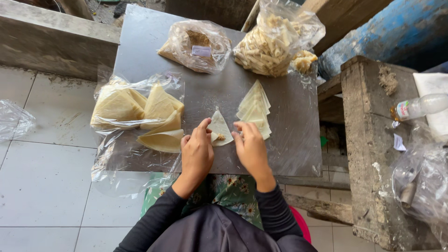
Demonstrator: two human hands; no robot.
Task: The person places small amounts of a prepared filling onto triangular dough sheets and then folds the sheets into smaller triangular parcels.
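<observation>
Grey board [154, 42]; both hands [197, 151] on wrapper [218, 127]

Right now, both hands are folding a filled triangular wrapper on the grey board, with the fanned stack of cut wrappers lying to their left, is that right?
Not quite: in the head view the fanned stack of cut wrappers lies to the right of the filled triangular wrapper. The left hand and right hand do fold it on the grey board.

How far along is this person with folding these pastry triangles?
Done: a clear bag at the far edge holds many finished rolls. In hand: the left hand and right hand hold one wrapper with a bit of filling on it, not yet closed. Left: a fanned stack of cut wrappers, folded sheets in plastic, and a bag of filling.
</observation>
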